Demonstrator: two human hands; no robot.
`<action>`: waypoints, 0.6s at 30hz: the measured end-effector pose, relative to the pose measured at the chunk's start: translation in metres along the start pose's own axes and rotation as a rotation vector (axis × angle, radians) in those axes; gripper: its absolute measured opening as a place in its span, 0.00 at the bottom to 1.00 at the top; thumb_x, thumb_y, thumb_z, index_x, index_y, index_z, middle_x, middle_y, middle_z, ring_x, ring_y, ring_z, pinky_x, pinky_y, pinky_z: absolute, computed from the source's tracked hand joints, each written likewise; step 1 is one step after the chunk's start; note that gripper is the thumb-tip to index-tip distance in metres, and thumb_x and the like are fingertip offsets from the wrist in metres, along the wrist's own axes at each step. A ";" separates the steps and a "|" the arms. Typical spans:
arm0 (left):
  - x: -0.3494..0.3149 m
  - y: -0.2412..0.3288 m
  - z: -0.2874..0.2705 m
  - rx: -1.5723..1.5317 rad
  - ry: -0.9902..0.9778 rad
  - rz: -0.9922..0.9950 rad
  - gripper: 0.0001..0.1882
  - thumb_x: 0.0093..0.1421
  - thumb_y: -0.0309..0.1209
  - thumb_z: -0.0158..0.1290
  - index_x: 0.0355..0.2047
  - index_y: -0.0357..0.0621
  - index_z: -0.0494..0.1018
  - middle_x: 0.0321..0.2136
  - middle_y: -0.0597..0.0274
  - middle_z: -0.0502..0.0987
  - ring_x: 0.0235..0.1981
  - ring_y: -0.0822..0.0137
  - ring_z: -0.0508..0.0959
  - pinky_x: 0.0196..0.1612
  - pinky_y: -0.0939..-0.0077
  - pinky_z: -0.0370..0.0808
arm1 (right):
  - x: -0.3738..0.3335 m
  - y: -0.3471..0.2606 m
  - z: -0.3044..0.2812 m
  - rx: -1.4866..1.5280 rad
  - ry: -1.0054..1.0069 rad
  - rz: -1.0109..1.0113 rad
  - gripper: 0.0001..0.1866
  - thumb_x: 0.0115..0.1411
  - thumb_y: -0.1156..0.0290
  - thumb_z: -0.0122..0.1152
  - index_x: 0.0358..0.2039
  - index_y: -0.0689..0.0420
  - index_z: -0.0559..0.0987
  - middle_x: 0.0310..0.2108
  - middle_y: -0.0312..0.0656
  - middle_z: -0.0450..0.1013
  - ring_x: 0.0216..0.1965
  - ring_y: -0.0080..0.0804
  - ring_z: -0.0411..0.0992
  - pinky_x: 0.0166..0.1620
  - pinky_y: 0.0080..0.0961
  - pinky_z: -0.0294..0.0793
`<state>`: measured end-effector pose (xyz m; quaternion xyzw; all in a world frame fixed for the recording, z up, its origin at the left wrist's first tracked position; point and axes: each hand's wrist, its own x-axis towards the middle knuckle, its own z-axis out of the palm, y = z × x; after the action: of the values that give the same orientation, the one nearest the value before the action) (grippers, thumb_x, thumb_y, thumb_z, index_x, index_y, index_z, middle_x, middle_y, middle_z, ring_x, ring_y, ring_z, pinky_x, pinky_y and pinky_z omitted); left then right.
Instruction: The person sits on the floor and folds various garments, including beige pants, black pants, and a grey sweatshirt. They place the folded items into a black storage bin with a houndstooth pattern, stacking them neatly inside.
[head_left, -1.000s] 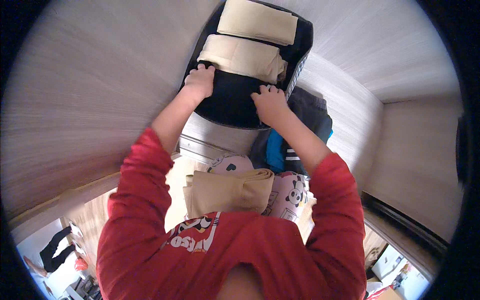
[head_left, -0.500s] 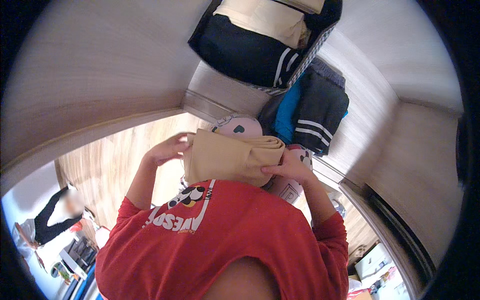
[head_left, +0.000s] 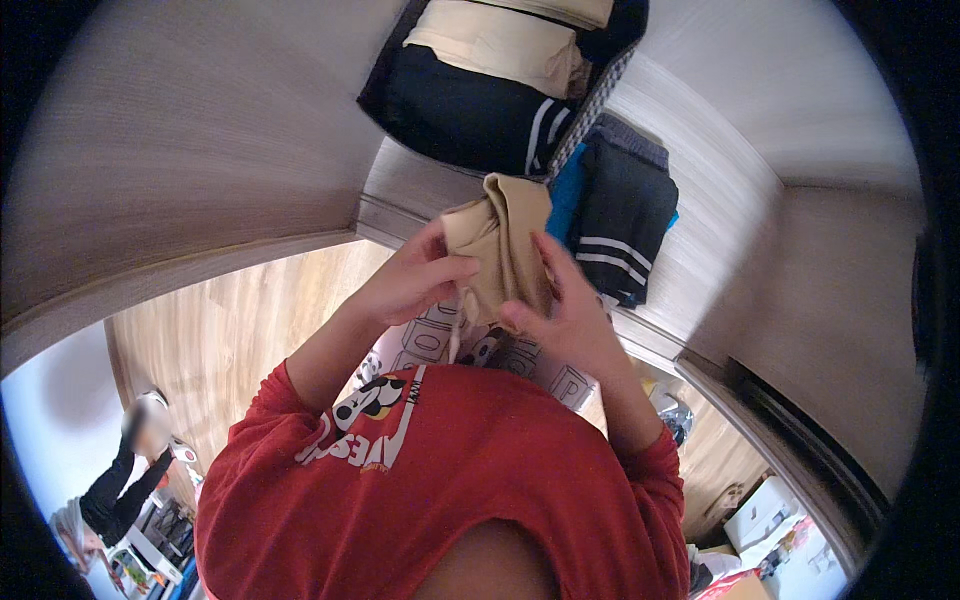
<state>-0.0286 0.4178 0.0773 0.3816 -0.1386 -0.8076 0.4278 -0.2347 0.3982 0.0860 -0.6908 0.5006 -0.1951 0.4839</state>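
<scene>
A folded tan garment [head_left: 522, 235] is held up in front of my chest, bunched into a narrower bundle with its folded edges upward. My left hand [head_left: 418, 283] grips its left side, thumb across the front. On the other side my right hand [head_left: 568, 315] clasps it between thumb and fingers. Just beyond it stands a dark fabric box [head_left: 603, 92] with a checkered rim. Inside lie a folded black garment with white stripes [head_left: 465, 108] and a folded cream garment [head_left: 492, 42].
Right of the box, folded dark clothing with white stripes [head_left: 625, 215] lies on the shelf beside a blue piece [head_left: 567, 192]. Wooden cabinet panels [head_left: 200, 130] rise on both sides. Wood-look floor [head_left: 240, 320] shows below. Another person [head_left: 125, 470] is at the lower left.
The tan garment has gone from lying wide and flat before me to a narrower, upright bundle, raised toward the box. Both hands have come closer together around it.
</scene>
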 end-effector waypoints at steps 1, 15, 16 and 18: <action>0.001 -0.003 0.003 0.103 0.024 0.006 0.29 0.52 0.23 0.50 0.54 0.42 0.53 0.46 0.58 0.65 0.47 0.67 0.68 0.46 0.73 0.69 | -0.001 -0.017 0.006 -0.045 0.038 -0.026 0.27 0.51 0.67 0.58 0.50 0.63 0.61 0.48 0.49 0.61 0.48 0.36 0.63 0.48 0.24 0.64; 0.000 -0.004 -0.004 0.326 0.091 0.094 0.30 0.48 0.23 0.53 0.51 0.37 0.55 0.45 0.57 0.67 0.45 0.68 0.69 0.47 0.74 0.67 | 0.007 0.013 -0.016 0.422 -0.011 0.179 0.12 0.56 0.73 0.51 0.40 0.60 0.67 0.30 0.40 0.70 0.30 0.25 0.69 0.32 0.21 0.70; 0.000 -0.005 -0.005 0.367 0.062 0.080 0.31 0.48 0.24 0.54 0.51 0.37 0.55 0.44 0.57 0.67 0.44 0.69 0.69 0.46 0.76 0.68 | 0.007 -0.002 -0.007 0.319 -0.055 0.165 0.12 0.56 0.71 0.51 0.41 0.60 0.67 0.30 0.39 0.69 0.30 0.24 0.68 0.32 0.20 0.69; 0.000 -0.010 -0.006 0.398 0.043 0.074 0.32 0.47 0.25 0.56 0.52 0.37 0.55 0.45 0.57 0.67 0.46 0.67 0.69 0.48 0.73 0.67 | 0.008 -0.010 0.003 0.147 -0.077 0.117 0.13 0.56 0.70 0.52 0.41 0.60 0.68 0.28 0.38 0.68 0.30 0.23 0.67 0.32 0.20 0.68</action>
<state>-0.0298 0.4240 0.0674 0.4704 -0.3001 -0.7396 0.3764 -0.2240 0.3931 0.0915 -0.6297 0.5056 -0.1760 0.5629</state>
